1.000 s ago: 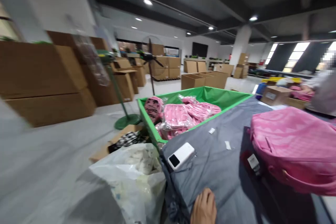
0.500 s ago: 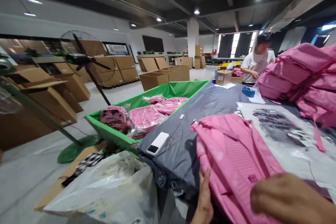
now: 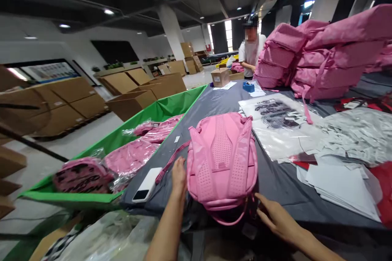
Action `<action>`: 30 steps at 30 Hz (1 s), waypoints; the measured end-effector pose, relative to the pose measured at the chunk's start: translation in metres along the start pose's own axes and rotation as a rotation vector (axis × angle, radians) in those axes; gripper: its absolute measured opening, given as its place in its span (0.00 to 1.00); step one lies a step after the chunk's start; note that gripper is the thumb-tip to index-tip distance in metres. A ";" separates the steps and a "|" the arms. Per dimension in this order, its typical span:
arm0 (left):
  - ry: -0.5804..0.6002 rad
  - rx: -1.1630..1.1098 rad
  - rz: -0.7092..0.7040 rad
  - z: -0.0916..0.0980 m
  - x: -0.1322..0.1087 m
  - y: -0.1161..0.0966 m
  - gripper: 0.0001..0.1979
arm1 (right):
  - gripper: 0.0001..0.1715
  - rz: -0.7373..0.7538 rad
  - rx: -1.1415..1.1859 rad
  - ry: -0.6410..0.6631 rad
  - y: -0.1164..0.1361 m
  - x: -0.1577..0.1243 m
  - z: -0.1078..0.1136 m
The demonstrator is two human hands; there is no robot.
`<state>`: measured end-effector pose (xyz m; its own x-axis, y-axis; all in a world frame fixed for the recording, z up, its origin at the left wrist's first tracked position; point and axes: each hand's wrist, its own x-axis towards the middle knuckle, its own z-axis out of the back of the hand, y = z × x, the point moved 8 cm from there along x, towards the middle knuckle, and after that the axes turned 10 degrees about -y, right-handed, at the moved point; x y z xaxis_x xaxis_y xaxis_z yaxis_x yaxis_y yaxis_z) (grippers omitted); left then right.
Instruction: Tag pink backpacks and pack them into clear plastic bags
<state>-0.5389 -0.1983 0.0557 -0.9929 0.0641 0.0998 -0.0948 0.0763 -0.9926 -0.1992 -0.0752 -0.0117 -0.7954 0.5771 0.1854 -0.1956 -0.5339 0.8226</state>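
Observation:
A pink backpack (image 3: 221, 147) lies on the dark-covered table, its padded back and shoulder straps facing up and its top handle toward me. My left hand (image 3: 179, 177) is at the bag's left side, fingers stretched forward, not wrapped around anything; whether it touches the fabric I cannot tell. By the lower right corner, my right hand (image 3: 274, 215) is open, thumb and fingers apart, close to the bag's edge. A loose pink strap trails from the bag's left side toward a white phone-like device (image 3: 147, 184).
Left of the table, a green bin (image 3: 73, 198) holds pink bags in clear plastic. Printed clear bags (image 3: 275, 120), white papers (image 3: 339, 189) and a heap of small white packets (image 3: 361, 134) lie right. Stacked pink backpacks (image 3: 333, 61) stand behind, near a person (image 3: 251, 51) and tape dispenser (image 3: 248, 87).
The backpack has gone from tilted at the table's edge to lying flat. My right hand has moved from above it to its lower right side. The view has swung right.

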 end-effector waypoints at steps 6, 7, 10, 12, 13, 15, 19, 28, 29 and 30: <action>0.388 0.553 -0.980 -0.014 -0.140 -0.022 0.24 | 0.22 -0.129 -0.134 -0.530 -0.056 -0.023 0.125; 0.442 0.602 -1.116 -0.017 -0.160 -0.013 0.26 | 0.23 -0.166 -0.193 -0.610 -0.069 -0.031 0.153; 0.411 0.645 -1.354 -0.021 -0.173 0.003 0.32 | 0.30 -0.286 -0.364 -0.719 -0.107 -0.054 0.222; 0.366 0.624 -1.406 -0.022 -0.156 0.005 0.33 | 0.34 -0.350 -0.440 -0.678 -0.128 -0.061 0.246; 0.377 0.613 -1.419 -0.024 -0.146 0.006 0.33 | 0.36 -0.369 -0.462 -0.650 -0.136 -0.063 0.251; 0.396 0.591 -1.428 -0.023 -0.130 0.006 0.31 | 0.37 -0.381 -0.483 -0.622 -0.146 -0.064 0.254; 0.400 0.569 -1.437 -0.014 -0.118 0.007 0.27 | 0.36 -0.345 -0.487 -0.611 -0.151 -0.061 0.250; 0.351 0.405 -1.134 -0.029 -0.170 -0.024 0.20 | 0.25 -0.258 -0.686 -0.724 -0.100 -0.056 0.275; 0.467 0.320 -1.121 -0.043 -0.196 -0.027 0.21 | 0.23 -0.222 -0.687 -0.619 -0.086 -0.048 0.256; 0.620 0.246 -1.083 -0.059 -0.223 -0.026 0.23 | 0.21 -0.185 -0.658 -0.469 -0.070 -0.040 0.231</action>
<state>-0.3106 -0.1554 0.0632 -0.2063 0.5429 0.8141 -0.9102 0.1989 -0.3633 -0.0215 0.0820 0.0471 -0.4236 0.8112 0.4031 -0.7114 -0.5734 0.4064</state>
